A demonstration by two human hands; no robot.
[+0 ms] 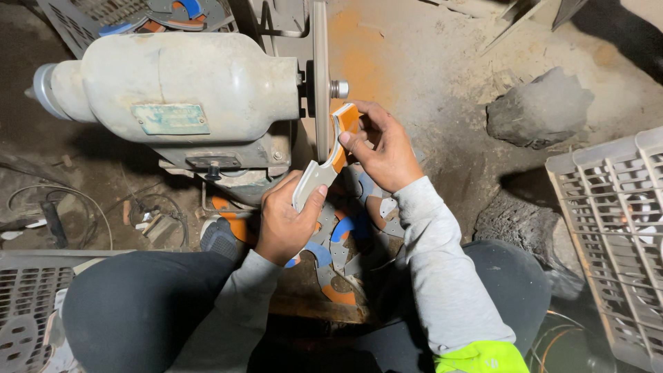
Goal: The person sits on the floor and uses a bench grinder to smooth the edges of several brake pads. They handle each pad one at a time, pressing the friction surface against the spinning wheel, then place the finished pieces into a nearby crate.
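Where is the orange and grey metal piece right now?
The orange and grey metal piece is mid-frame in the head view, held by the left hand and right hand against the grinder's thin wheel.

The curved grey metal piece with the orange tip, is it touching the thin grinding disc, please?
Cannot tell. In the head view the curved grey metal piece overlaps the thin grinding disc edge, hiding any gap.

Dusty dirt floor (442, 103), grey bench grinder (186, 90) standing on it, loose pile of orange and blue metal blanks (338, 242), two dark rocks (539, 107), grey plastic crate (615, 214) at right
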